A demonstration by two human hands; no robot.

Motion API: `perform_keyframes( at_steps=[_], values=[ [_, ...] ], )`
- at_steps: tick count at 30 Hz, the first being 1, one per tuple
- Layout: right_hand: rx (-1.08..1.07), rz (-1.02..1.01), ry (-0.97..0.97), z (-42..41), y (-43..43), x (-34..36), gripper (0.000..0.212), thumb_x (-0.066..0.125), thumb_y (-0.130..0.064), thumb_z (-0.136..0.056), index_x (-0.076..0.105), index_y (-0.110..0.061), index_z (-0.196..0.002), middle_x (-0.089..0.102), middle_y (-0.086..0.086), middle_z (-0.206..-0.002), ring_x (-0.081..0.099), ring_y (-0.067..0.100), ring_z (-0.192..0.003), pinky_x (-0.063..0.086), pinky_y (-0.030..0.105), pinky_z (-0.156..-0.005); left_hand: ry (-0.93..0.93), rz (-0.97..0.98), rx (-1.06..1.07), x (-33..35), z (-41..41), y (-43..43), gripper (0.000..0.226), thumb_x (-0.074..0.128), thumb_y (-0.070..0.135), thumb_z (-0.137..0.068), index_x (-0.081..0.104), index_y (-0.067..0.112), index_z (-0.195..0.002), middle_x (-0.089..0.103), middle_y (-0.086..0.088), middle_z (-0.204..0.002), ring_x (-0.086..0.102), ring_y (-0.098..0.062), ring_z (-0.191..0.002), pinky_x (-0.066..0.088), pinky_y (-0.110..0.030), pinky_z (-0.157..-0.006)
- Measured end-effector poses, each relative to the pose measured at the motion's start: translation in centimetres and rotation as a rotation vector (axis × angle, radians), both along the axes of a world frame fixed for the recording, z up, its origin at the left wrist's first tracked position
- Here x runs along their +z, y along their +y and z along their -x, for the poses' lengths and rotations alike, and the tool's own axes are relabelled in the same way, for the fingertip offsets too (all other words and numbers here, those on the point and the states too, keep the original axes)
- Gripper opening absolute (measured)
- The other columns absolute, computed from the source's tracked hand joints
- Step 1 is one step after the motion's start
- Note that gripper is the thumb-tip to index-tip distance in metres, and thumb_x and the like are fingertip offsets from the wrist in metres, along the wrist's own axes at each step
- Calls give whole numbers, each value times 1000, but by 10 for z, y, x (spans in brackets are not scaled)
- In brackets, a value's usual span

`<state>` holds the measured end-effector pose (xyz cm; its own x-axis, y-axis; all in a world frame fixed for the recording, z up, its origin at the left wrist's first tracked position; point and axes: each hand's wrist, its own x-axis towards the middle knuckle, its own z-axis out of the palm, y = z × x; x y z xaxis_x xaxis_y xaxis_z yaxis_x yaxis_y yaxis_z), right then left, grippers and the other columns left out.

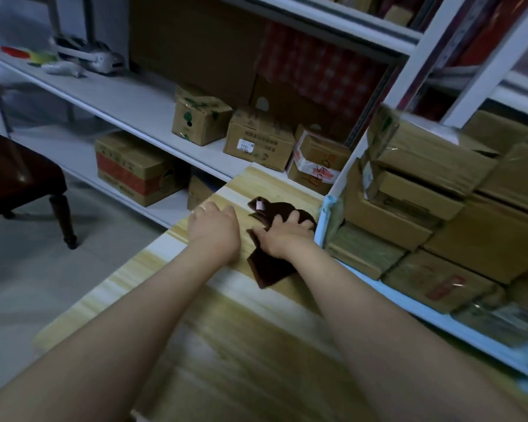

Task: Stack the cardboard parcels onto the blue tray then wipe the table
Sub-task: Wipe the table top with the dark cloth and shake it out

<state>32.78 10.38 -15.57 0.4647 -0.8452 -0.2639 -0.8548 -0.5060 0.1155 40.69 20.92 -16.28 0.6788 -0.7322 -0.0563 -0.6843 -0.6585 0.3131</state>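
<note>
Forearms, two, ours, reach across the pale wooden table (250, 345). Right hand (287, 237): fingers curled over the dark brown cloth (269, 269), bunching it and pressing it to the tabletop. Left hand (215, 231): knuckles up, resting on the table just beside the cloth. Its fingers are tucked out of sight, so we cannot tell its grip. Blue tray (323, 220): on the table's right side, rim just beside the cloth. Cardboard parcels (433, 205): stacked several layers high on the tray. White shelves (128, 95): behind the table, holding further boxes (256, 138). Dark chair (22, 175): at left.
</note>
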Motion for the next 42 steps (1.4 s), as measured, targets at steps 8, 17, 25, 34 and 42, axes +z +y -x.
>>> perform_keyframes(
  at_steps=[8,17,25,34,42],
  values=[
    [454,-167,56,53,51,27,111,60,-77,-75,-3,-36,-158,10,6,-160,12,36,-146,22,50,-119,38,30,56,-3,33,54,53,59,24,-89,41,15,-138,43,-15,-137,38,-33,-129,38,-41,-101],
    [324,36,-166,42,82,-16,58,21,-53,-103,15,-33,-158,3,0,-166,-4,35,-151,0,53,-122,55,61,155,-3,33,124,59,51,12,-89,33,17,-145,36,-16,-144,36,-34,-130,43,-43,-98],
    [638,-117,-196,23,132,-12,61,34,-60,-98,19,-43,-155,2,-9,-167,-6,29,-152,-2,53,-121,85,171,247,3,30,153,51,49,12,-92,33,17,-141,36,-18,-138,36,-37,-127,42,-44,-95],
    [555,-48,-267,99,99,-23,54,28,-57,-101,23,-45,-153,7,-12,-166,-4,21,-153,3,46,-124,24,96,94,-5,88,107,48,46,35,-95,40,20,-140,43,-14,-140,40,-35,-128,35,-44,-103],
    [467,63,-475,205,65,-33,55,32,-59,-97,55,-32,-140,40,-8,-153,24,19,-145,19,38,-121,51,133,-204,-4,153,51,40,53,36,-92,57,22,-128,56,-9,-129,50,-29,-122,43,-36,-95]
  ],
)
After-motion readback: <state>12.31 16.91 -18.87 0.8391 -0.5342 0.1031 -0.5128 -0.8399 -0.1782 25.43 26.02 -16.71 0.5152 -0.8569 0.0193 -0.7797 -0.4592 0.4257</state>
